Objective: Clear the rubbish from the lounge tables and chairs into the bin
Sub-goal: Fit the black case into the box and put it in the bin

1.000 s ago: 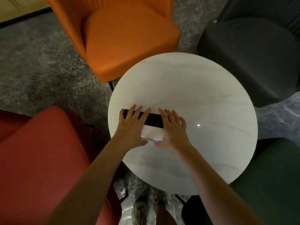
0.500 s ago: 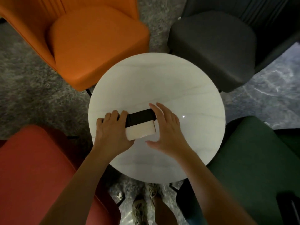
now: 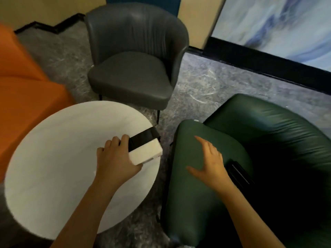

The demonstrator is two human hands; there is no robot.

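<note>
My left hand (image 3: 114,159) grips a small box (image 3: 145,149), white with a black top half, above the right edge of the round white table (image 3: 53,158). My right hand (image 3: 208,162) hovers open, fingers spread, over the seat of the green armchair (image 3: 206,203). A flat dark object (image 3: 239,173) lies on that seat just right of my right hand; its kind is unclear in the shadow. No bin is in view.
A grey armchair (image 3: 136,68) stands behind the table. An orange chair (image 3: 23,83) fills the left edge. Grey patterned carpet (image 3: 206,86) runs between the chairs. A wall panel with a dark base (image 3: 268,65) closes the right back.
The view swung right. My right hand let go of the box and moved over the green seat. My left hand carried the box alone to the table's right edge.
</note>
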